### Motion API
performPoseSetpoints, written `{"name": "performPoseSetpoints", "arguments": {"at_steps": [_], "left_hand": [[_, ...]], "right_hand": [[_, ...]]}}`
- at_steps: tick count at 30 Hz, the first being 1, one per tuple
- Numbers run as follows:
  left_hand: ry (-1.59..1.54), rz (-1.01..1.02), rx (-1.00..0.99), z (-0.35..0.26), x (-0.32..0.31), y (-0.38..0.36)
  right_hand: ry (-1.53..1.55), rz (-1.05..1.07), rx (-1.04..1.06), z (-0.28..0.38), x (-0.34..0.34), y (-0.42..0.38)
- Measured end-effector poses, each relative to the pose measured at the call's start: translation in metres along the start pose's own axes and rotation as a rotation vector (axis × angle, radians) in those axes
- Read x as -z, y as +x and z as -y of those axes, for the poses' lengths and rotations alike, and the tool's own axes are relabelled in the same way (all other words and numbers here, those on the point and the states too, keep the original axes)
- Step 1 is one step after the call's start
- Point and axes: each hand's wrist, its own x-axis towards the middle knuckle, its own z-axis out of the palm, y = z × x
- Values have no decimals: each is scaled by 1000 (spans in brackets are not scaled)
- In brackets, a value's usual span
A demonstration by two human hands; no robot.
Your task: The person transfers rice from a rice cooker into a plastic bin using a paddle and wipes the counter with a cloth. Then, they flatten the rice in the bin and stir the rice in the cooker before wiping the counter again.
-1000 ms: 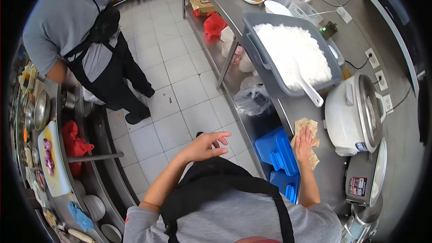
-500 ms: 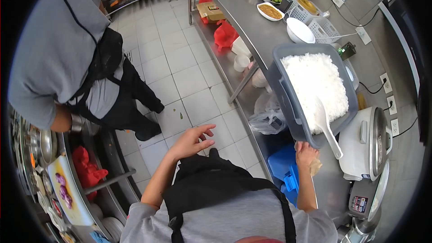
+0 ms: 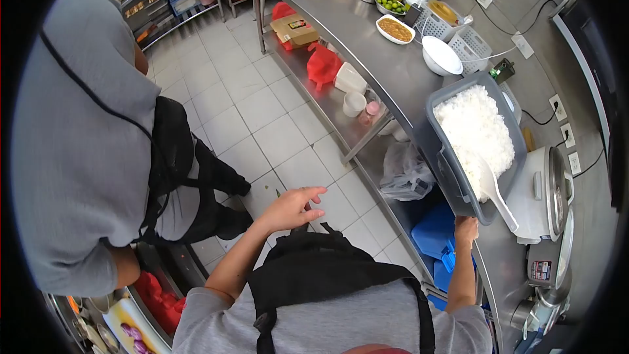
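Note:
My left hand (image 3: pixel 293 209) is held in front of my apron, above the tiled floor. Its fingers are stretched out and nothing is in them. On the right, my right hand (image 3: pixel 466 229) is at the near corner of a grey plastic tub (image 3: pixel 447 156). Its fingers look curled, but their tips are hidden, so what they grip cannot be made out. White cooked rice (image 3: pixel 477 128) fills the tub, and a white rice paddle (image 3: pixel 499 198) lies in it with the handle over the near rim. The tub is on the steel counter (image 3: pixel 400 75).
A rice cooker (image 3: pixel 534 187) stands beside the tub. Farther along are a white bowl (image 3: pixel 440 56), a dish of brown food (image 3: pixel 396 29) and limes (image 3: pixel 392 4). A co-worker (image 3: pixel 98 144) stands close on my left. Below the counter are a plastic bag (image 3: pixel 406 170) and a blue container (image 3: pixel 432 233).
The view has shifted, and the counter things sit farther right in it. My right hand looks more closed; the tan thing beside it no longer shows. The co-worker appears nearer. My left hand stays open.

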Motion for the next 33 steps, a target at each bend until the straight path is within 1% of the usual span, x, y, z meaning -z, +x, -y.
{"name": "performPoseSetpoints", "arguments": {"at_steps": [1, 2, 3, 4, 5, 6, 8, 10, 11, 12, 13, 15, 16, 18, 19, 21, 22, 23, 25, 26, 27, 28, 29, 30, 33], "left_hand": [[-4, 5, 1, -1, 2, 2], [17, 63, -3, 0, 2, 2], [50, 113, -15, 3, 2, 5], [94, 157, -32, 6, 6, 13], [112, 83, -118, 8, 2, 18], [59, 77, -123, 3, 1, 22], [-20, 95, -130, -7, -3, 32], [-56, 133, -130, -14, -12, 40], [-35, 169, -201, -17, -17, 46], [-11, 205, -272, -18, -23, 52], [15, 239, -341, -20, -29, 57], [48, 331, -360, -25, -45, 67], [67, 364, -367, -30, -53, 73], [85, 427, -346, -44, -70, 79], [89, 455, -335, -51, -81, 80], [99, 559, -371, -63, -107, 85], [103, 613, -391, -70, -122, 86], [164, 661, -419, -77, -137, 86], [281, 763, -479, -95, -173, 83], [290, 783, -506, -104, -192, 79], [299, 800, -536, -114, -211, 73], [309, 815, -565, -124, -230, 68], [319, 850, -592, -133, -250, 62], [332, 884, -614, -139, -270, 57], [365, 939, -734, -157, -323, 39]], "right_hand": [[-11, -24, -16, -7, -6, 0], [-21, -50, -31, -15, -12, -3], [-18, -87, -46, -12, -17, 3], [-15, -66, -64, 7, -7, 11], [-21, -28, -87, 17, 5, 10], [-48, 39, -116, 18, 13, -4], [-40, -23, -152, 3, -10, 1], [-36, -46, -223, 6, -11, 1], [-32, 23, -193, 1, -14, 2], [-12, 50, -199, 9, -3, -3], [58, 31, -190, 15, 2, -15], [198, -13, -154, 24, 5, -34], [219, 61, -149, 23, 0, -45], [261, 208, -122, 16, -13, -80], [289, 240, -110, 19, -7, -102], [225, 331, -101, -5, -37, -147], [281, 337, -132, -12, -36, -173], [308, 299, -107, -23, -40, -198], [363, 372, -160, -57, -56, -250], [416, 421, -235, -75, -63, -276], [398, 431, -281, -90, -65, -302], [428, 376, -306, -106, -71, -328], [493, 378, -369, -121, -72, -351], [513, 417, -438, -136, -72, -371], [509, 514, -513, -186, -92, -430]]}}
